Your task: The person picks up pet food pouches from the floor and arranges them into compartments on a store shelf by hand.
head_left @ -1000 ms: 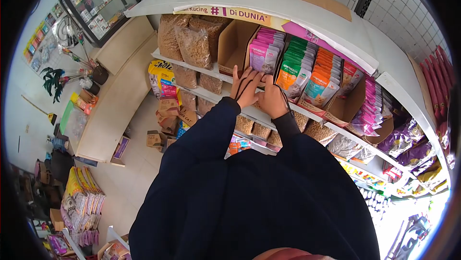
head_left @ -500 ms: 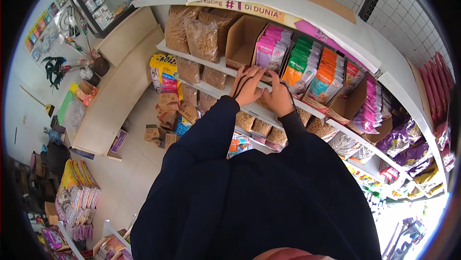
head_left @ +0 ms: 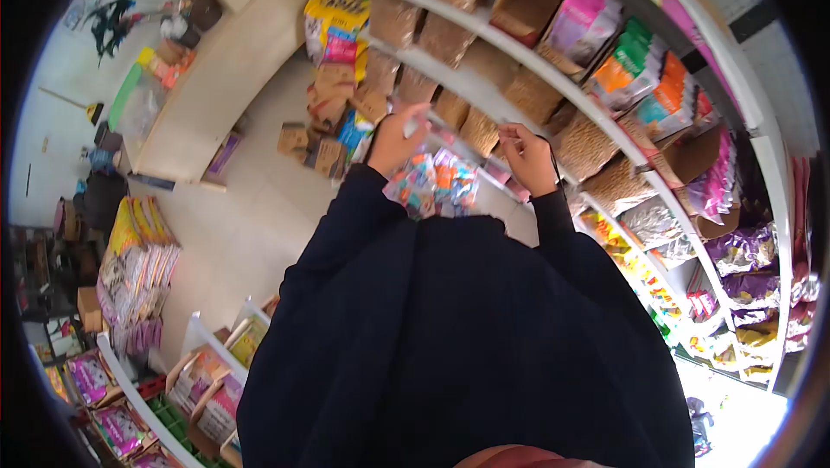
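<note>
My left hand (head_left: 398,141) is in the air in front of the lower shelves, with its thumb and fingers apart and nothing visible in it. Level with it, my right hand (head_left: 529,160) hangs before the lower shelf edge, fingers loosely bent and apart, holding nothing that I can see. Below and between them lies a pile of colourful packets (head_left: 437,181). Clear bags of brown kibble (head_left: 581,145) line the shelf beside my right hand. Above stand pink pouches (head_left: 581,23), green pouches (head_left: 627,66) and orange pouches (head_left: 670,96) in open cartons.
Small cardboard boxes (head_left: 328,96) and a yellow bag (head_left: 333,27) sit on the floor at the shelf's left end. A curved counter (head_left: 233,53) stands further left. Stacked yellow and white bags (head_left: 138,269) are at lower left, near another shelf (head_left: 156,420).
Both hands have come away from the pouch carton's front and moved down, further apart from each other. The view has tilted lower, showing more floor and the packet pile.
</note>
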`<state>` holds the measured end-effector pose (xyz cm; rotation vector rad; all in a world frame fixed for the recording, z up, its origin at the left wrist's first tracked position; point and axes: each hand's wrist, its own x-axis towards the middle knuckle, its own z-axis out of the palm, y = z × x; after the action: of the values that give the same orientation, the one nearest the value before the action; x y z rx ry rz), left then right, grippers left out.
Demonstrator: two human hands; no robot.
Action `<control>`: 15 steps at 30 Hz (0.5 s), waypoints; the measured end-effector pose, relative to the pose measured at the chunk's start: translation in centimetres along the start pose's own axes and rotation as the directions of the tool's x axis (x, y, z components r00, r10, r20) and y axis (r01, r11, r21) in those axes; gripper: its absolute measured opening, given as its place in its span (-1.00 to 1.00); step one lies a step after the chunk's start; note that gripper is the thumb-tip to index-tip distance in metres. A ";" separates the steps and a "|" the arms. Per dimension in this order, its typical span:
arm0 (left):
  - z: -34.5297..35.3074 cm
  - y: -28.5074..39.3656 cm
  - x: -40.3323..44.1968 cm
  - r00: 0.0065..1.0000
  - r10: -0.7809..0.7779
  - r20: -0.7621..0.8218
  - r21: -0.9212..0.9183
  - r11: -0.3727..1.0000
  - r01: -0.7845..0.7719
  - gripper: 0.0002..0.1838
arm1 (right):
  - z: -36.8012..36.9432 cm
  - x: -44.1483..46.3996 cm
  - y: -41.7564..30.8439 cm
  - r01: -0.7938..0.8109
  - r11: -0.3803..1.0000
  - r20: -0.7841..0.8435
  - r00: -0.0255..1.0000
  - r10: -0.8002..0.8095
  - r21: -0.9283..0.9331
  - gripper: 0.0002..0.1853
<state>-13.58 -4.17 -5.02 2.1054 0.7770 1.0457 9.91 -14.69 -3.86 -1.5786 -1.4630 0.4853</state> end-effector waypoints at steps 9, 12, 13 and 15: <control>-10.3 -7.3 -16.3 0.795 -0.595 -0.122 -0.089 0.804 0.588 -0.73 | 11.7 -6.9 -0.5 -0.112 0.993 0.268 0.956 0.119 -0.041 -0.77; -10.4 -10.7 -21.2 0.781 -0.615 -0.111 -0.132 0.788 0.601 -0.75 | 15.1 -8.6 -0.4 -0.153 0.982 0.366 0.912 0.184 -0.113 -0.79; -10.2 -11.3 -22.5 0.760 -0.644 -0.086 -0.113 0.764 0.635 -0.76 | 16.0 -9.1 -0.5 -0.197 0.972 0.399 0.887 0.231 -0.125 -0.80; -9.1 -12.4 -24.9 0.756 -0.648 -0.093 -0.129 0.761 0.636 -0.76 | 17.4 -10.0 -0.5 -0.208 0.961 0.461 0.846 0.270 -0.181 -0.81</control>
<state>-36.43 -12.38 -21.40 1.5010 1.3712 0.8074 -6.26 -18.03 -15.29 -1.8388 -1.6915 1.0127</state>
